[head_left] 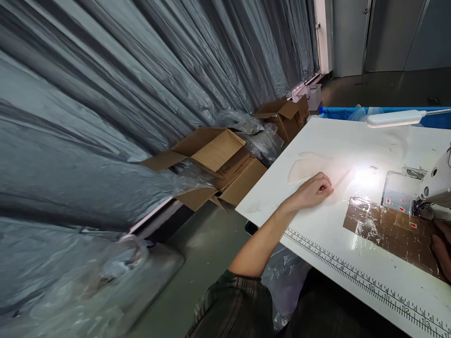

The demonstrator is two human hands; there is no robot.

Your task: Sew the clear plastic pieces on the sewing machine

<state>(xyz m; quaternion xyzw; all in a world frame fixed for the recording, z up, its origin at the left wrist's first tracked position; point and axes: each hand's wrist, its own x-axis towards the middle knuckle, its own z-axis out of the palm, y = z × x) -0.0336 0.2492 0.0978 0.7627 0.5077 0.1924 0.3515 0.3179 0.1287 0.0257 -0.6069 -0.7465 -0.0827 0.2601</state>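
Observation:
My left hand (314, 190) rests over the white sewing table (268, 192), fingers curled in a pinch at the near edge of a thin, sheer beige fabric piece (308, 165). The fabric lies flat, reaching toward the lamp's bright spot. At the right edge, my right hand (443, 249) is partly cut off, beside the presser foot of a white sewing machine (439, 176); what its fingers hold is hidden. Under that hand runs a brown taped board (382, 232), in front of the metal machine plate (398, 188) with small red marks.
A printed ruler (352, 277) follows the table's front edge. A white lamp (396, 119) reaches over the far side. Open cardboard boxes (220, 150) and plastic bags (262, 141) stand left of the table, along a grey curtain (141, 84). A clear plastic bag (105, 286) lies at lower left.

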